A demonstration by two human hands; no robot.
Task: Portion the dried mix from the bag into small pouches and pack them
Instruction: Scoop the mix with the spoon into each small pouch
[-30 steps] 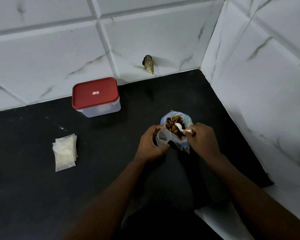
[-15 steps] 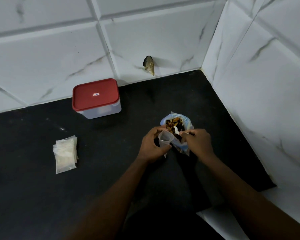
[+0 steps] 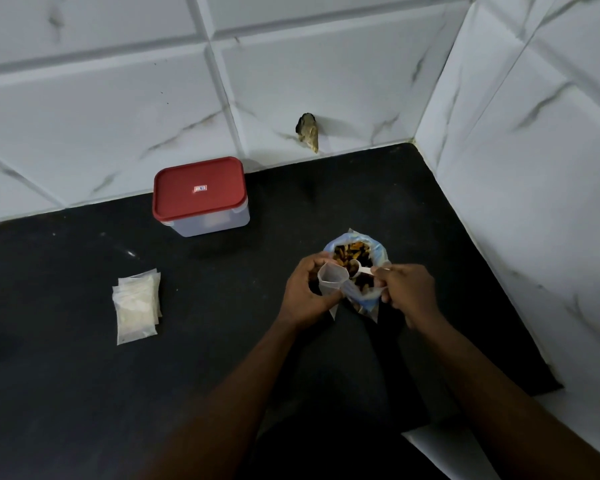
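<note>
An open clear bag (image 3: 378,251) of brown dried mix stands on the black counter (image 3: 84,393) near the right wall. My left hand (image 3: 305,292) grips a small clear pouch (image 3: 331,277) with its mouth held open, right beside the bag. My right hand (image 3: 407,292) pinches the handle of a white plastic scoop (image 3: 359,271), whose bowl holds some mix and sits at the pouch's rim, over the bag's mouth.
A stack of flat clear pouches (image 3: 137,304) lies on the counter to the left. A clear container with a red lid (image 3: 200,195) stands by the back wall. White marble tiles close the back and right side; a hole (image 3: 308,131) breaks the back wall.
The scoop has come up out of the bag's mix and moved left to the mouth of the pouch. My left hand keeps the pouch open in the same spot.
</note>
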